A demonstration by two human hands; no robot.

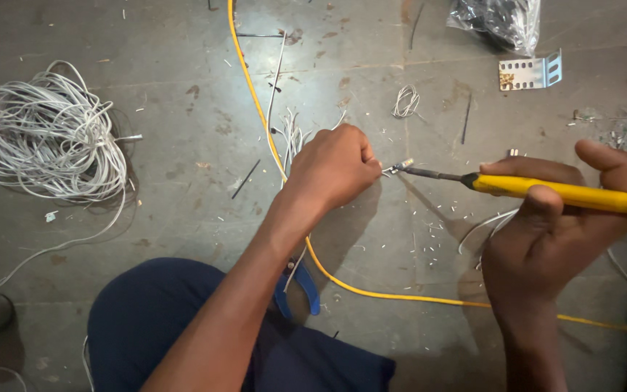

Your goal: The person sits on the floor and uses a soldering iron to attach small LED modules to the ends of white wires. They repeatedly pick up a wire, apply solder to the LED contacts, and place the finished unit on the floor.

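Note:
My left hand (pixel 334 168) is closed in a fist around a bundle of thin white wires (pixel 292 134), with bare wire ends sticking out to the right. My right hand (pixel 553 218) grips a yellow-handled soldering iron (pixel 567 193) held level. Its metal tip (pixel 404 168) touches the wire ends just right of my left fist. A yellow cable (pixel 263 120) runs from the top of the floor, under my left arm and off to the right.
A large coil of white wire (pixel 41 134) lies at the left on the grey concrete floor (pixel 183 87). Blue-handled pliers (pixel 300 287) lie by my knee. A perforated metal bracket (pixel 530 72) and a plastic bag (pixel 498 22) sit at top right. Wire scraps are scattered about.

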